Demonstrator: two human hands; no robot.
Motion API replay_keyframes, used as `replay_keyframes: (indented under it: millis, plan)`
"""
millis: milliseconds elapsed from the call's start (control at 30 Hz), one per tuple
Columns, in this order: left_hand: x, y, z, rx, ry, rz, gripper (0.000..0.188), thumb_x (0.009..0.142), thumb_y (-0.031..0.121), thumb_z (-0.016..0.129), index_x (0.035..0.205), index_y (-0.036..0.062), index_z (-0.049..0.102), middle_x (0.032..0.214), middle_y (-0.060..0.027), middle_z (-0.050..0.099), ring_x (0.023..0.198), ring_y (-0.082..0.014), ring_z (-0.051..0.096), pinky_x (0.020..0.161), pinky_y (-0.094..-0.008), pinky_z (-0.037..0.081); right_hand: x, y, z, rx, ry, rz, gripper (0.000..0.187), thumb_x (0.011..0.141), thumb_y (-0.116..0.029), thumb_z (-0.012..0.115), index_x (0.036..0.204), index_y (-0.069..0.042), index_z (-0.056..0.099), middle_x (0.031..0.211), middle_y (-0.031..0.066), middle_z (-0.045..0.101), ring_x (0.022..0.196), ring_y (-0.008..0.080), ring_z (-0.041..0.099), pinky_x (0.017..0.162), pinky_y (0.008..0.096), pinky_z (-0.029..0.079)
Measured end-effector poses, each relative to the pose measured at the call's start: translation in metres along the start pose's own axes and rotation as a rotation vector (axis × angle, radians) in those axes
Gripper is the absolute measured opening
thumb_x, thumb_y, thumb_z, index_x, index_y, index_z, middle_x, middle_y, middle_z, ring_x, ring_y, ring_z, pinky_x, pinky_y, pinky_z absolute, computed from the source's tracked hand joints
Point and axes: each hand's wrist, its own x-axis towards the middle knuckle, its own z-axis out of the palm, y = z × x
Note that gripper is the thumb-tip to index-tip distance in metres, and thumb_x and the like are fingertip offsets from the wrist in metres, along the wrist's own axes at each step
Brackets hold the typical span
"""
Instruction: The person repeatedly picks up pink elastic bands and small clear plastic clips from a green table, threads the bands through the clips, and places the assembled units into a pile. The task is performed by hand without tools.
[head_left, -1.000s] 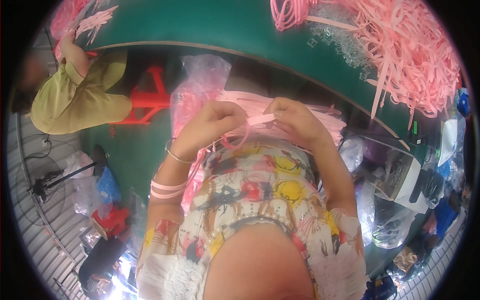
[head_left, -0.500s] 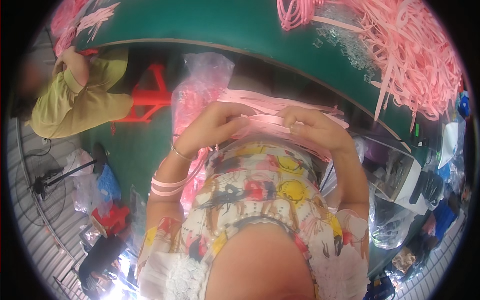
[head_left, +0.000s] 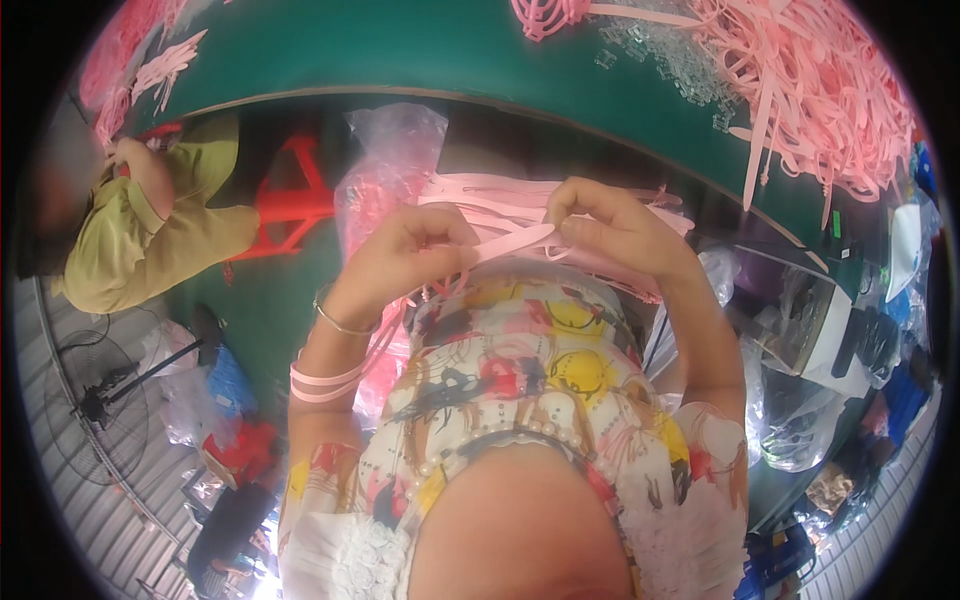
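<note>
Between my two hands runs a flat pink strap (head_left: 515, 243), tilted up toward the right. My left hand (head_left: 425, 243) has its fingers closed round the strap's lower left part. The thumb and forefinger of my right hand (head_left: 610, 228) pinch its upper right end; whether a small clear piece is there I cannot make out. Behind and beneath the hands, a bundle of pink straps (head_left: 510, 190) lies across my lap. Pink loops (head_left: 325, 385) hang round my left forearm, below a thin bracelet (head_left: 340, 318).
A green table (head_left: 400, 50) curves across the far side. On its right lie a heap of pink straps (head_left: 810, 100) and small clear buckles (head_left: 670, 60). Left of my lap are a plastic bag (head_left: 395, 140) and a red stool (head_left: 295, 205). A person in olive clothing (head_left: 160, 230) sits at far left.
My right hand has risen a little and moved slightly left, and the strap now slants upward. My left hand has shifted slightly left. The whole view has shifted a little.
</note>
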Motion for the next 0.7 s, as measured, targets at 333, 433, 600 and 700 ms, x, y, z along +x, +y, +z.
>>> replay_keyframes:
  millis: [333,433,600,700]
  plan:
    - [-0.004,-0.012,-0.006,-0.11,-0.055,-0.051,0.006,0.079,0.007,0.063,0.078,0.0013,0.061,0.077,-0.0003,0.055,0.07,-0.0085,0.054,0.065,-0.023,0.044,0.006,-0.003,-0.001,-0.165,0.009,-0.143,0.013,0.083,-0.006,0.058,0.094,0.0,0.057,0.09,0.0058,0.059,0.089,0.0157,0.055,0.085,0.03,0.045]
    - [-0.007,-0.012,-0.005,-0.11,-0.056,-0.066,0.01,0.078,0.01,0.065,0.075,0.0025,0.058,0.074,0.0009,0.054,0.069,-0.0072,0.053,0.064,-0.0222,0.043,0.008,-0.002,-0.003,-0.17,-0.021,-0.144,0.011,0.085,-0.006,0.062,0.094,-0.001,0.058,0.091,0.0038,0.058,0.09,0.0136,0.054,0.084,0.0285,0.044]
    - [-0.008,-0.017,-0.009,-0.121,-0.09,-0.025,0.01,0.081,0.01,0.06,0.076,0.0023,0.057,0.069,-0.0056,0.063,0.061,-0.01,0.059,0.057,-0.0225,0.048,0.011,-0.002,-0.003,-0.191,-0.018,-0.157,0.012,0.083,-0.005,0.062,0.094,-0.001,0.058,0.09,0.0038,0.059,0.088,0.0135,0.054,0.083,0.0287,0.044]
    - [-0.009,-0.02,-0.011,-0.126,-0.083,-0.031,0.011,0.081,0.011,0.06,0.076,0.0024,0.057,0.069,-0.0052,0.063,0.061,-0.0101,0.059,0.057,-0.0226,0.048,0.012,-0.002,-0.002,-0.195,-0.021,-0.149,0.012,0.083,-0.005,0.062,0.093,-0.001,0.058,0.09,0.0038,0.059,0.088,0.0132,0.054,0.083,0.0288,0.043]
